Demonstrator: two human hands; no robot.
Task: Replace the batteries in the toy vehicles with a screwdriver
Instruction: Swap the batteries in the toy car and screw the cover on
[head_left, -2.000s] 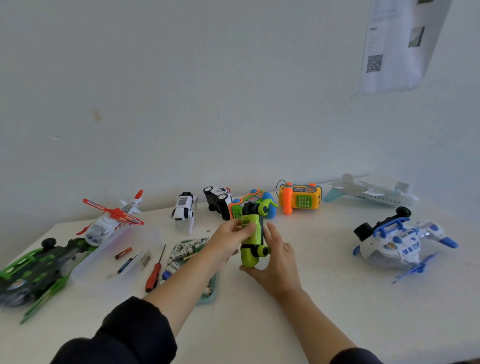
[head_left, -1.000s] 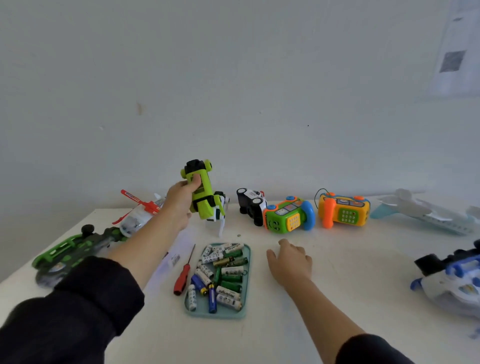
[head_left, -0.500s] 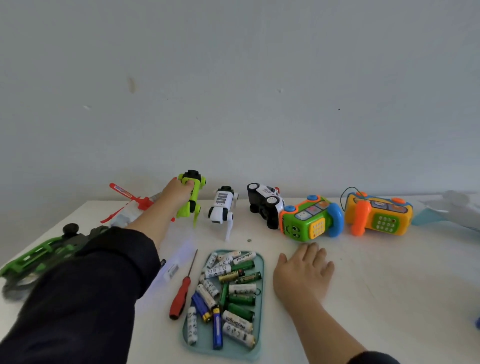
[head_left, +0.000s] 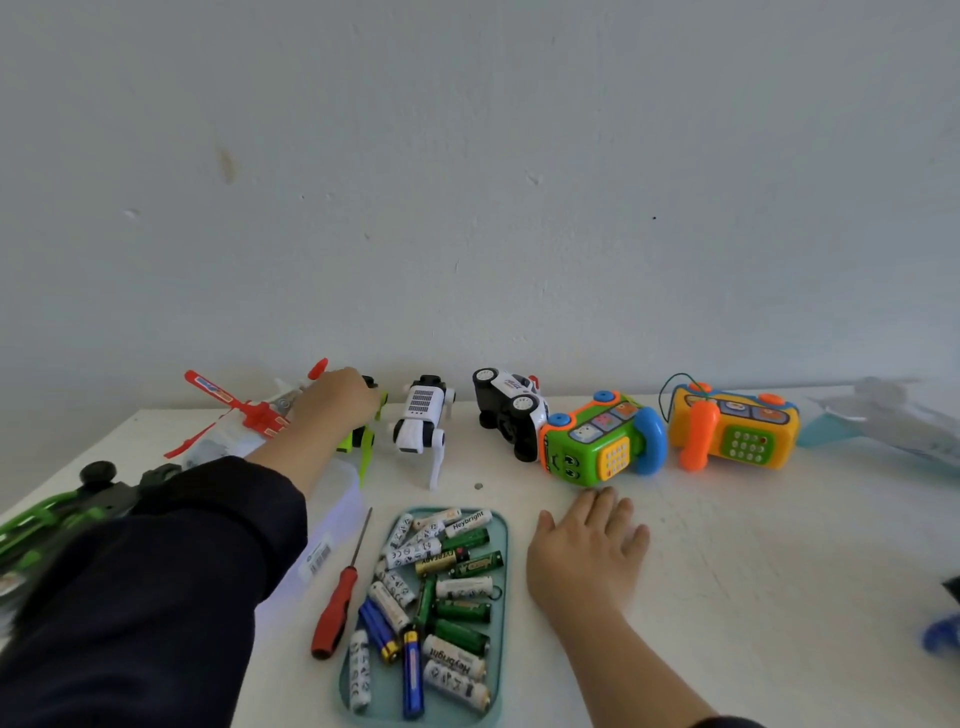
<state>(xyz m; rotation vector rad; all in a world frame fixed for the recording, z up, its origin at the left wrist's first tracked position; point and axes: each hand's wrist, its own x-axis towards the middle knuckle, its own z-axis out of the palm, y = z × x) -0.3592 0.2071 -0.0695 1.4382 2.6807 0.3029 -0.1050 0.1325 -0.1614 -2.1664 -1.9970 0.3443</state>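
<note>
Since two seconds ago the lime-green plastic toy car (head_left: 358, 441) has gone from between both hands at mid-bench to the back row by the wall, left of the white robot-dog toy (head_left: 422, 422). The left hand (head_left: 337, 400), arm stretched forward, lies curled over it, apparently gripping, though the fingers are hidden. The red-handled screwdriver (head_left: 336, 603) lies beside the teal tray of batteries (head_left: 500, 597). The right hand (head_left: 587, 556) rests flat on the white bench (head_left: 753, 571), fingers straight.
</note>
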